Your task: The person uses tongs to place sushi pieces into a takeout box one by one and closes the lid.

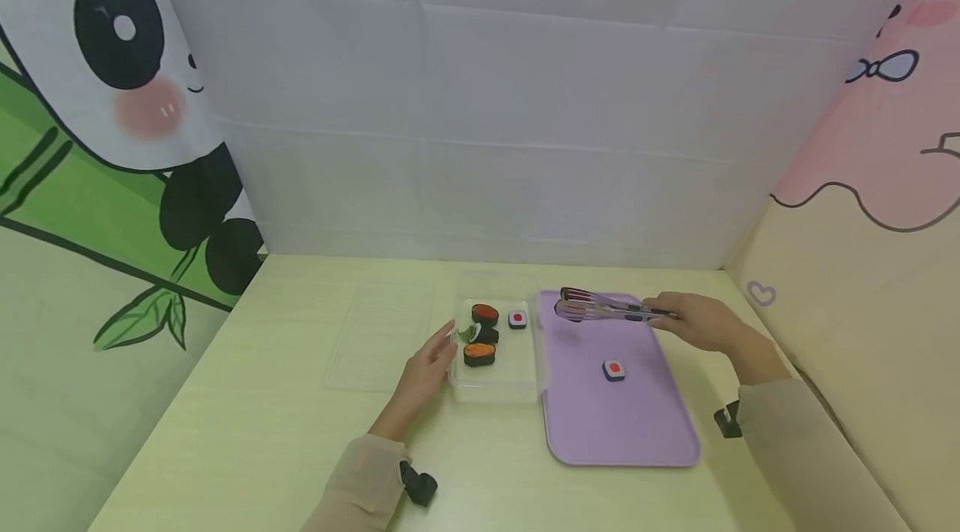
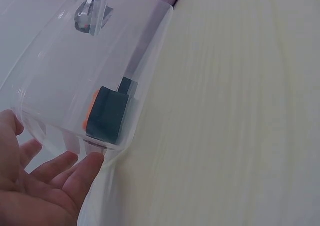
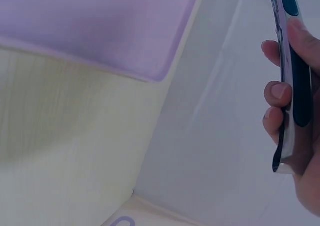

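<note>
A clear plastic box (image 1: 513,365) holds several sushi pieces: one with red topping (image 1: 485,314), one with orange topping (image 1: 480,354), a dark roll with green at its end (image 1: 483,335) and a small red-centred roll (image 1: 517,318). My left hand (image 1: 422,373) touches the box's left side with extended fingers (image 2: 85,178). In my right hand (image 1: 697,321) I grip metal tongs (image 1: 600,307) by their dark-padded handle (image 3: 301,89). The tongs' heads hang over the far part of a purple tray (image 1: 622,428), apart and with nothing visible between them. Another red-centred roll (image 1: 613,370) lies on the tray.
A clear lid (image 1: 378,336) lies flat on the pale table (image 1: 247,432), left of the box. The tray stands against the box's right side. A grey-white curtain (image 1: 487,140) rises behind the table, with printed cloths at both sides.
</note>
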